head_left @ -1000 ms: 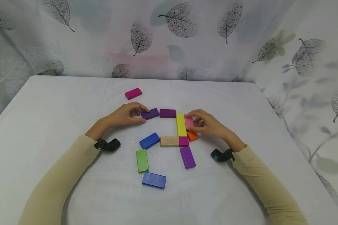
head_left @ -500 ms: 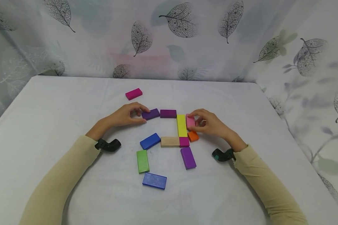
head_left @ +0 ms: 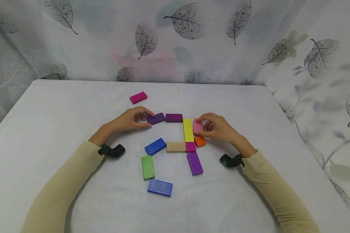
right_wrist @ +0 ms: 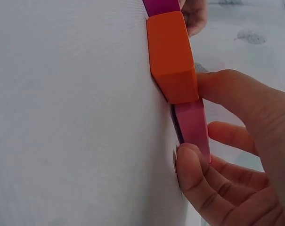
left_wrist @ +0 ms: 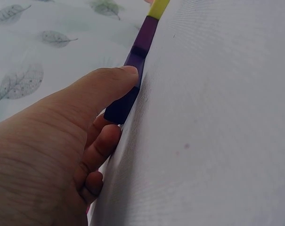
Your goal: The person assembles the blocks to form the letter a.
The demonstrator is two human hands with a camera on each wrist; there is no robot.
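My left hand (head_left: pixel 132 118) holds a dark purple block (head_left: pixel 156 118) by its left end, thumb on the near side and fingertips on the far side. In the left wrist view the thumb lies along this block (left_wrist: pixel 121 106). Across from it, my right hand (head_left: pixel 216 127) pinches a pink block (head_left: pixel 197 126) between thumb and fingers. The pink block stands just right of a yellow block (head_left: pixel 188 130), and an orange block (head_left: pixel 200 141) lies at its near end. In the right wrist view fingers partly cover the pink block (right_wrist: pixel 194 125). A plum block (head_left: pixel 174 118) sits between the dark purple and yellow ones.
A natural wood block (head_left: pixel 176 147) adjoins a small magenta block (head_left: pixel 191 147). Nearby lie blue (head_left: pixel 155 146), green (head_left: pixel 147 167), violet (head_left: pixel 194 164) and slate-blue blocks (head_left: pixel 160 187). Farther back is another magenta block (head_left: pixel 138 97). A white cloth covers the table (head_left: pixel 245 200).
My right hand has shifted the pink block slightly to the right, away from the yellow block's side. The left hand stays on the dark purple block.
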